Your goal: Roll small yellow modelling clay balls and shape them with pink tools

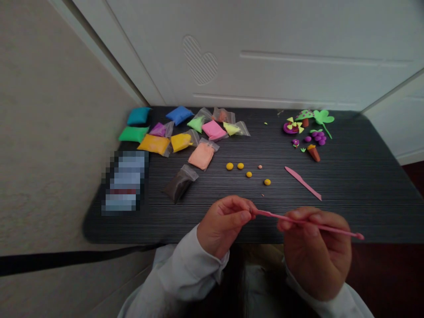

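Note:
Over the table's front edge, my right hand (316,251) grips a thin pink modelling tool (338,230) between thumb and fingers. The tool lies nearly level, its knobbed end sticking out to the right. Its other end meets the pinched fingertips of my left hand (225,223). Whatever those fingertips hold is too small and covered to make out. Beyond my hands lie several small yellow clay balls (249,174) and a tiny peach clay bit (260,167). A pink plastic knife (303,182) rests on the table past my right hand.
On the dark table (212,229), several bags of coloured clay, including a peach bag (201,155) and a black bag (180,183), spread to the left. A blurred-out item (126,181) lies at far left. Finished clay pieces, like purple grapes (319,137), sit back right. A white panel (265,79) stands behind.

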Motion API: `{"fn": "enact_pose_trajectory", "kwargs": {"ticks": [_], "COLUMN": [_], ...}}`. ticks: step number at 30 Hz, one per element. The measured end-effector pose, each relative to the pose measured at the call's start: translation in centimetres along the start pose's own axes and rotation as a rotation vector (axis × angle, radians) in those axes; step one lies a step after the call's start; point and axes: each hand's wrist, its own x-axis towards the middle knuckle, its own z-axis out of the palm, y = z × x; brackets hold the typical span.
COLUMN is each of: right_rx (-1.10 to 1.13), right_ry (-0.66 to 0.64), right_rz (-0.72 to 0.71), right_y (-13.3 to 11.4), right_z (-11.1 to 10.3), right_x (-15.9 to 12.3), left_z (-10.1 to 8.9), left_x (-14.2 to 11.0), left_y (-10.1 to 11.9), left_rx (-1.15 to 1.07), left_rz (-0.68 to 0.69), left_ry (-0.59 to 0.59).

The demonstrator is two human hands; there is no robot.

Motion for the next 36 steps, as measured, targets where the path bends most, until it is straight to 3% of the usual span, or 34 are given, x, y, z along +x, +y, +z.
{"fn": "enact_pose_trajectory", "kwargs": {"ticks": [9,21,30,36], "right_rx": [0.023,-0.014,-0.170,-0.185], "right_ry": [0.057,0.160,0.317,0.355], "right_rz": [0.030,-0.020,-0.105,-0.080], "right_y": [0.3,1.3,1.9,2.7], "right_z": [-0.4,-2.5,-6.4,-7.3], "right_x": [0.5,1.9,4.7,5.5], "left_z": [-0.4,-0.8,-1.1,-0.9], "left_x": [0.1,0.1,0.6,0.8], "left_y": [-0.2,0.0,-0.1,0.0], "left_rx": [-0.007,0.182,0.069,-0.176], "left_rz": [0.093,0.124,0.162,0.063], "left_ry": [0.001,0.115,0.048,-0.010]}}
